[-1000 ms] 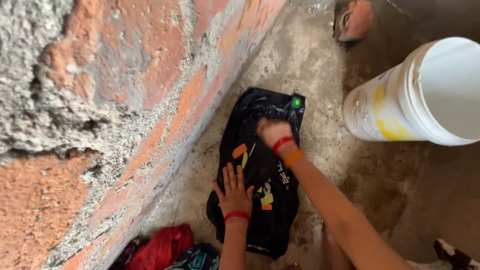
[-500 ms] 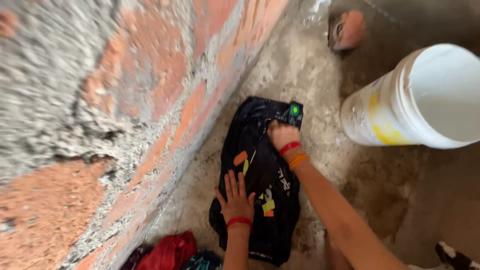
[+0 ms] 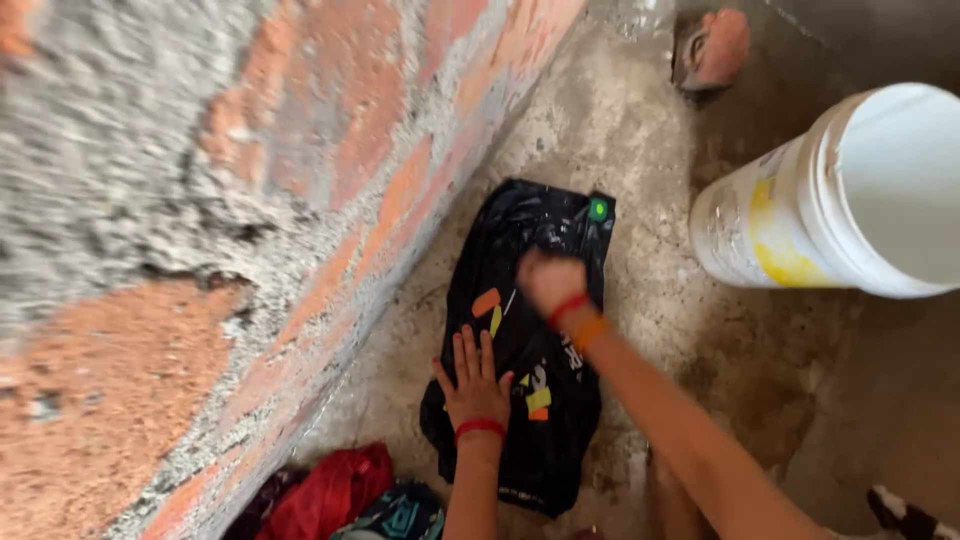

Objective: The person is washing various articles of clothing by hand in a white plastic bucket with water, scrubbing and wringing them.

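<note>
While both arms reach down toward the floor, the left hand [image 3: 474, 385] lies flat and open, fingers spread, palm pressed on the black plastic bag [image 3: 530, 340] near its left edge, a red band at the wrist. Right hand [image 3: 549, 281] is curled into a closed fist on the upper middle of the bag, bunching or gripping the plastic there as far as I can tell; red and orange bands sit on that wrist. Bag lies flat on the rough concrete floor [image 3: 640, 150], lengthwise along the foot of the brick wall [image 3: 300, 200], just beside it, with small orange and yellow marks across the middle and a small green patch at its far right corner. White plastic bucket [image 3: 840, 200] stands to the right of the bag, apart from it, its side stained yellow. Broken brick piece [image 3: 712, 48] sits further off on the floor, well apart from the bag. Red cloth [image 3: 330, 490] is bunched at the wall's base near the bag's near-left corner, with a dark teal patterned item [image 3: 400, 512] just beside it. Picture is motion-blurred, so finger detail on the right hand is soft.
</note>
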